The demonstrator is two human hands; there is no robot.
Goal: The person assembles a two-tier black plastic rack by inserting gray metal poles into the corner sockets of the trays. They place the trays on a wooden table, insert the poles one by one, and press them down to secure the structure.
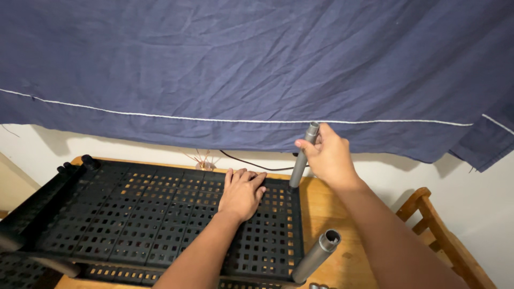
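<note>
A black perforated plastic shelf panel (134,214) lies on a wooden table (326,214). My left hand (242,192) presses flat on the panel near its far right corner, fingers together. My right hand (327,155) grips the top of a grey metal tube (300,168) that stands upright in that far right corner socket. A second grey tube (317,256) stands tilted in the near right corner, its open end facing me.
A dark blue cloth with a white line (257,69) hangs across the wall behind the table. A black cable (251,163) runs along the table's far edge. A wooden chair frame (444,241) stands at the right. More black shelf parts (21,267) sit at lower left.
</note>
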